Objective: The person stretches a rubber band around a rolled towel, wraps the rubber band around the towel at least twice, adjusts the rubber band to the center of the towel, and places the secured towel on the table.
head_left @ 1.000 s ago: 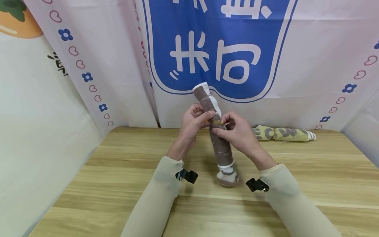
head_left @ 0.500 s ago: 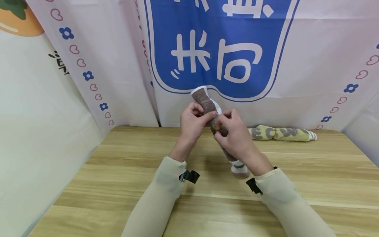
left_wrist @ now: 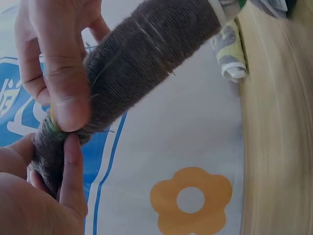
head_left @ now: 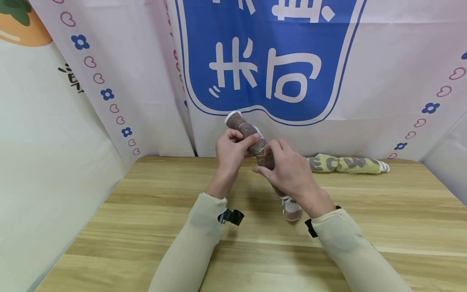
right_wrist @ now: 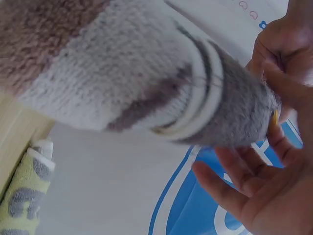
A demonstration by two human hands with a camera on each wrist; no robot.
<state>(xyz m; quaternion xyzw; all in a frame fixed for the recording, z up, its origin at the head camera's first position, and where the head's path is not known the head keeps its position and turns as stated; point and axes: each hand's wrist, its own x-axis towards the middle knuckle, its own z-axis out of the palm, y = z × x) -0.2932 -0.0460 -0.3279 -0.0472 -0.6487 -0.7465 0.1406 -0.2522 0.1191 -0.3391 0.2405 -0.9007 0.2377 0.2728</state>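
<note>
A brown-grey rolled towel (head_left: 240,125) with white edges slants up off the table, its upper end tipped to the left. Near its middle it is cinched by a thin yellow rubber band (head_left: 260,155), which also shows in the left wrist view as a yellow strip (left_wrist: 55,119). My left hand (head_left: 230,152) pinches the roll just above the band, thumb on top. My right hand (head_left: 290,174) grips the roll at the band, hiding much of the lower half. In the right wrist view the white and brown lower end (right_wrist: 132,68) looms close to the camera.
A yellow rolled towel (head_left: 348,165) with grey letters, narrowed at its middle, lies at the table's back edge to the right. Behind the wooden table (head_left: 146,227) hangs a white cloth (head_left: 153,101) with a blue printed panel.
The roll's upper end has swung left and down, and its lower end has shifted right. My right hand has moved further over the roll by the band; my left hand keeps its pinch.
</note>
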